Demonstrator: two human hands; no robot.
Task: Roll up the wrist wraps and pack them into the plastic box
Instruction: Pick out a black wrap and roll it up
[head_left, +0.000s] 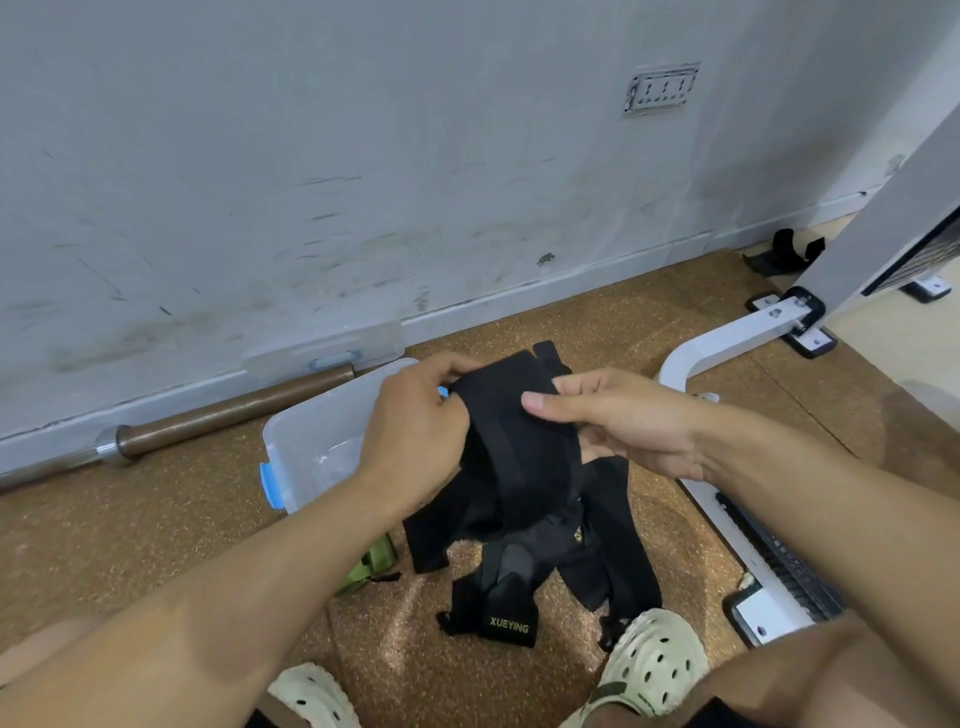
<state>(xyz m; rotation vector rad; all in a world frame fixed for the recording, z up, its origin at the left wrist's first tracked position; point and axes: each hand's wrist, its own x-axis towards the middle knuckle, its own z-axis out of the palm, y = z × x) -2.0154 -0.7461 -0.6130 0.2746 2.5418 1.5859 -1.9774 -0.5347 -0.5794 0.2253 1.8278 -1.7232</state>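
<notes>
Both hands pinch a black fabric wrist wrap: left hand on its left edge, right hand thumb on top. It hangs lengthwise toward more black wraps heaped on the brown cork floor. The clear blue-latched plastic box sits just left, a rusty barbell behind.

The left hand covers the plastic box's three-o'clock side. The held wrist wrap hides the right hand's fingertips. The barbell runs off at nine o'clock. A green strap vanishes beneath the left forearm.
</notes>
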